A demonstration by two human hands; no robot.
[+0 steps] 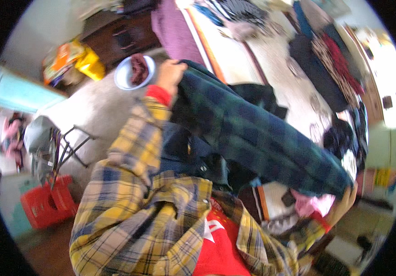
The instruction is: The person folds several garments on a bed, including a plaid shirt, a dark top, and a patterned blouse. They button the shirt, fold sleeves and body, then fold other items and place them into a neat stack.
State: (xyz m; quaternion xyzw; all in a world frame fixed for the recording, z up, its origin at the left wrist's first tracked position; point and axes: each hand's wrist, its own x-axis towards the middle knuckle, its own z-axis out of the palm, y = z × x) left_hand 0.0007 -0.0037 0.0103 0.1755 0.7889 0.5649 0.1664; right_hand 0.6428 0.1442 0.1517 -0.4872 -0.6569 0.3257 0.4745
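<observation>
The plaid cloth (262, 133), dark green and blue, hangs in the air in front of the person's chest, across the middle of the view, with the pale bed (278, 62) beyond it toward 1 o'clock. The left hand (171, 74) has it by one end at 11 o'clock, grip closed, fingers bunched on the corner. The right hand (345, 200) has the other end at 4 o'clock; that grip is blurred and partly behind the cloth, but it looks closed on the edge, with no clear gap. Its long axis slopes from 10 toward 4 o'clock, the left end higher in view and the right end lower. Which end is collar, cuff or hem I cannot tell. The hands are set well apart, probably because holding both ends keeps the length taut and its folds flat. Under its left half hangs a darker cloth (184, 145) with a snap; whether it is part of the same piece is unclear. The tub (120, 77) stands on the floor (99, 99) at 10 o'clock, just beside the left hand, a dark red cloth (139, 69) inside, presumably to keep it contained. A pink cloth (312, 204) lies near the right hand, on its inner side.
</observation>
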